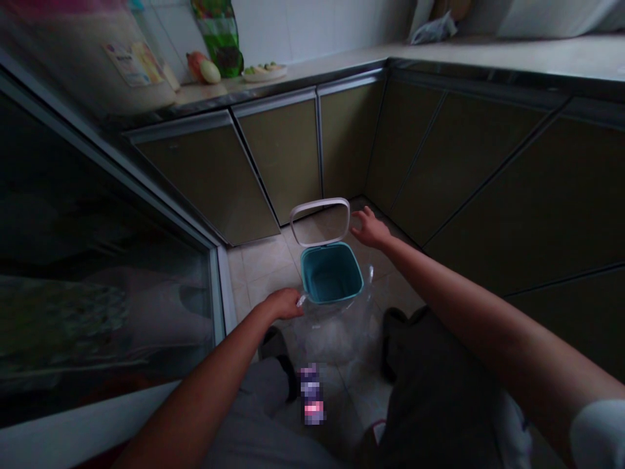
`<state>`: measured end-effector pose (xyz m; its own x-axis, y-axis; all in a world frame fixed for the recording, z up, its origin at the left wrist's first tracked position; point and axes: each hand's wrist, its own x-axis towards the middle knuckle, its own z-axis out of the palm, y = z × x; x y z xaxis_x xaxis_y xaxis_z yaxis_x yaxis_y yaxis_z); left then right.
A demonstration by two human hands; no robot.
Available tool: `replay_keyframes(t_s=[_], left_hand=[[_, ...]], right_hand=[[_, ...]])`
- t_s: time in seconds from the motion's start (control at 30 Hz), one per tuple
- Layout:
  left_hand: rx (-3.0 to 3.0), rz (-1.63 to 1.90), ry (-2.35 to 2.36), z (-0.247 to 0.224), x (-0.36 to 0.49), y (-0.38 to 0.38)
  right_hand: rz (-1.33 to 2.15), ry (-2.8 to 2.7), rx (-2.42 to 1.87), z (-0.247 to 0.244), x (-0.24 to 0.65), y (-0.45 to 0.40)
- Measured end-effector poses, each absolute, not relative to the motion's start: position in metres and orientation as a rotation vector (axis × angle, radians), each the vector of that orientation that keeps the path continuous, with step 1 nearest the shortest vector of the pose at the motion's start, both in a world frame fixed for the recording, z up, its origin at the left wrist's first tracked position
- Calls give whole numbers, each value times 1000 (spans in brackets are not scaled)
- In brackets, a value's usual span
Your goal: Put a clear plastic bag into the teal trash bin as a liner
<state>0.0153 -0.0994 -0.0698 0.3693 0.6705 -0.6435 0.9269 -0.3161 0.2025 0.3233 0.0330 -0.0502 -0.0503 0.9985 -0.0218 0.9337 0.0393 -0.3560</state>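
Note:
A teal square bin stands on the floor between my feet, its mouth facing up. Its pale ring frame is raised at the back, tilted up like a hinged rim. In front of the bin a clear plastic bag hangs loosely, its far edge reaching up at the right side of the bin. My left hand is closed on a gathered corner of the bag at the bin's left front. Just right of the ring frame, my right hand reaches out with fingers apart and nothing visible in them.
Low cabinets meet in a corner behind the bin. A sliding glass door runs along the left. The counter above holds a green bag, an onion and a plate. A pixelated patch lies on the floor.

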Motion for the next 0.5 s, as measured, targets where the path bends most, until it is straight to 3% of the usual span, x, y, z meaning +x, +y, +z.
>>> replay_keyframes(t_s=[0.27, 0.5], left_hand=[[1960, -387, 1336, -75, 36, -107], [1587, -29, 1066, -66, 35, -116]], right_hand=[[746, -2269, -2483, -107, 346, -20], [1298, -1930, -2298, -137, 359, -80]])
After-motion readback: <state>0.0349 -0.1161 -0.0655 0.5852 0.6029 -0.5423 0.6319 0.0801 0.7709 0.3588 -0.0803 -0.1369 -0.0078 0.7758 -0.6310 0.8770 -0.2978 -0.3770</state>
